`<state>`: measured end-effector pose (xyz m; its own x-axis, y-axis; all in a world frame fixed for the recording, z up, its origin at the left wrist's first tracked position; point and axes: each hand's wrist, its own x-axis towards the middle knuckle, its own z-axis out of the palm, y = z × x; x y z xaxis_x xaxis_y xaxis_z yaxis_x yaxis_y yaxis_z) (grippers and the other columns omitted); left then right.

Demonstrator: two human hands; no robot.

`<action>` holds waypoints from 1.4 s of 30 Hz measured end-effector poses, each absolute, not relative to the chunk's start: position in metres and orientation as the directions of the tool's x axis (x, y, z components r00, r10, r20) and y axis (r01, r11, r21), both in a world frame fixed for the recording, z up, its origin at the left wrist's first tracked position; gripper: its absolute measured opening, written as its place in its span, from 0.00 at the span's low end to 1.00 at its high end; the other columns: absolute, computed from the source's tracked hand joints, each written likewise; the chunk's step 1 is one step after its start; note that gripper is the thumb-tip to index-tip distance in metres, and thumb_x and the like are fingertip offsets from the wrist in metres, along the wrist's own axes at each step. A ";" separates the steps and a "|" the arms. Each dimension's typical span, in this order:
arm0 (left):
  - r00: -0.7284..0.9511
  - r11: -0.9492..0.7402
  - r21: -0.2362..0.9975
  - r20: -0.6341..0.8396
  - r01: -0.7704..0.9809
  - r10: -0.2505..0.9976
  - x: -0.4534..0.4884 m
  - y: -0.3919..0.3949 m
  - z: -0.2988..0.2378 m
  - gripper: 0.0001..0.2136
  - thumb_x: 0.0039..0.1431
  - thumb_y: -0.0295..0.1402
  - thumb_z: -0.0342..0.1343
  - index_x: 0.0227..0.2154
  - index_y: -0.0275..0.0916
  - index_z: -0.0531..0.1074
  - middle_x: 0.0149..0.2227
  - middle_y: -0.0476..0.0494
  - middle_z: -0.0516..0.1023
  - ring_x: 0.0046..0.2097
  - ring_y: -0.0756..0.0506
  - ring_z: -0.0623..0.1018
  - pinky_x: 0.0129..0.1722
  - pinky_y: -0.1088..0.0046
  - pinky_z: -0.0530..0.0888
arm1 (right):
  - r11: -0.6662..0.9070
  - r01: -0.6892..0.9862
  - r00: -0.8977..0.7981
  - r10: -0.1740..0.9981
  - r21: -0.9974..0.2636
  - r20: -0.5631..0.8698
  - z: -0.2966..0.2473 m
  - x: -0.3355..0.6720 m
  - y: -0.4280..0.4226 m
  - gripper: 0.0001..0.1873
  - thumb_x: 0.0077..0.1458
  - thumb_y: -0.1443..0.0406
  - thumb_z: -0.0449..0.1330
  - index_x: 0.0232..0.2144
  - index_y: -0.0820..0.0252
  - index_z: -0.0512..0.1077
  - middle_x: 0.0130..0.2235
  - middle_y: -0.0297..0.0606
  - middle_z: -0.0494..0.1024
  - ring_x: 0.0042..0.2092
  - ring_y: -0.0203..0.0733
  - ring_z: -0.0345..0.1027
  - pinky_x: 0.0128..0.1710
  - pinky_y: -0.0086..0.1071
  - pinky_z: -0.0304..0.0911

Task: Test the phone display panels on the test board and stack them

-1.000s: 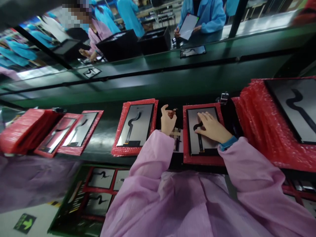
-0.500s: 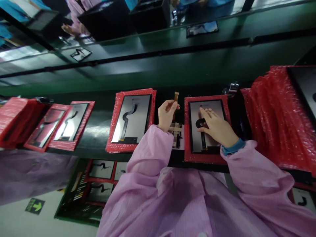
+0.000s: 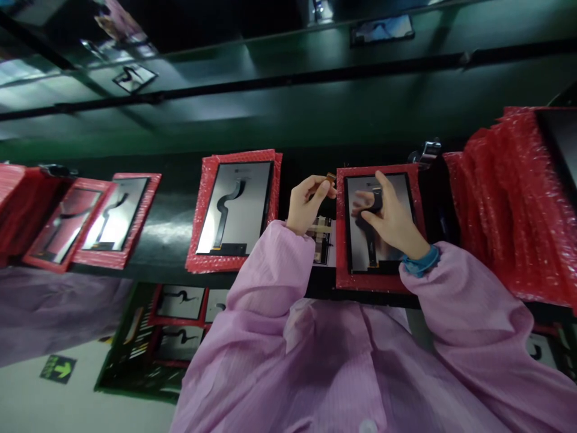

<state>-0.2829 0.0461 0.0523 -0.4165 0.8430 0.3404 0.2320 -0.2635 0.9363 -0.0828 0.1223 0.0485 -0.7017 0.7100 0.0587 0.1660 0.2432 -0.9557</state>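
Note:
Thumb and fingers of my left hand (image 3: 309, 201) are closed on a small amber flex connector (image 3: 331, 178), just left of the right-hand screen. My right hand (image 3: 393, 218) is over that LCD panel (image 3: 392, 261), which lies face down on a red bubble-wrap sheet (image 3: 341, 279). It pinches the panel's black ribbon cable (image 3: 370, 240), whose free end is raised off the panel's back; the index finger points away from the grip. A reflection of the hand shows in the shiny back. Between my hands lies a small circuit board (image 3: 323, 240), partly covered by tan tape.
Another panel (image 3: 243, 210) on red wrap lies left of my hands. Two more panels and a red stack (image 3: 18, 204) are farther left. A tall stack of red bubble-wrap sleeves (image 3: 509, 216) stands at right. Below the bench, a green crate (image 3: 103, 373) holds wrapped panels. Beyond runs a green belt (image 3: 202, 120).
My right hand has gone from resting fingers on the panel to pinching its ribbon cable and lifting the end. My left hand has tipped the amber connector toward the right.

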 end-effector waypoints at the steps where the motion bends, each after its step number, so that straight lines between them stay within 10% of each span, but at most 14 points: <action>1: -0.386 -0.263 0.932 0.345 0.249 0.856 -0.282 0.045 0.053 0.18 0.64 0.51 0.57 0.35 0.39 0.76 0.30 0.47 0.81 0.34 0.50 0.81 0.39 0.71 0.77 | 0.243 0.172 -0.726 0.686 -0.955 0.044 0.049 -0.084 0.121 0.38 0.61 0.59 0.58 0.69 0.50 0.48 0.55 0.43 0.76 0.48 0.47 0.76 0.55 0.49 0.70; 4: -0.277 -0.281 0.895 0.383 0.346 0.881 -0.281 0.044 0.055 0.17 0.67 0.48 0.55 0.36 0.39 0.77 0.29 0.46 0.81 0.34 0.48 0.80 0.40 0.70 0.75 | 0.331 0.190 -0.800 0.598 -0.924 0.049 0.053 -0.086 0.119 0.23 0.67 0.48 0.49 0.52 0.55 0.70 0.45 0.42 0.79 0.52 0.49 0.72 0.57 0.48 0.66; 8: -0.139 -0.281 0.798 0.410 0.533 0.901 -0.281 0.044 0.056 0.13 0.67 0.38 0.53 0.29 0.41 0.76 0.30 0.48 0.81 0.34 0.47 0.78 0.51 0.63 0.71 | 0.435 0.142 -0.850 0.514 -0.889 0.116 0.054 -0.088 0.122 0.30 0.69 0.45 0.38 0.32 0.55 0.69 0.39 0.41 0.75 0.48 0.47 0.68 0.54 0.45 0.64; 18: 0.032 -0.260 0.705 0.319 0.660 0.947 -0.282 0.045 0.057 0.07 0.59 0.31 0.55 0.27 0.42 0.76 0.27 0.50 0.80 0.35 0.45 0.78 0.48 0.61 0.67 | 0.768 0.006 -0.884 0.304 -0.640 0.356 0.055 -0.087 0.130 0.16 0.68 0.59 0.48 0.28 0.56 0.65 0.34 0.40 0.72 0.40 0.44 0.63 0.44 0.41 0.62; 42: 0.150 -0.293 0.665 0.265 0.687 0.953 -0.282 0.043 0.059 0.07 0.57 0.33 0.52 0.25 0.42 0.72 0.27 0.49 0.77 0.35 0.44 0.76 0.50 0.59 0.64 | 0.734 0.042 -0.888 0.339 -0.677 0.312 0.054 -0.088 0.134 0.17 0.67 0.59 0.48 0.28 0.56 0.67 0.40 0.41 0.76 0.44 0.46 0.64 0.49 0.44 0.61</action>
<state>-0.2816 0.0433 0.0585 0.1504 0.9525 0.2648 0.6869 -0.2933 0.6649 -0.0879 0.1336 0.0536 -0.8877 0.3386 0.3121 0.0419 0.7343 -0.6775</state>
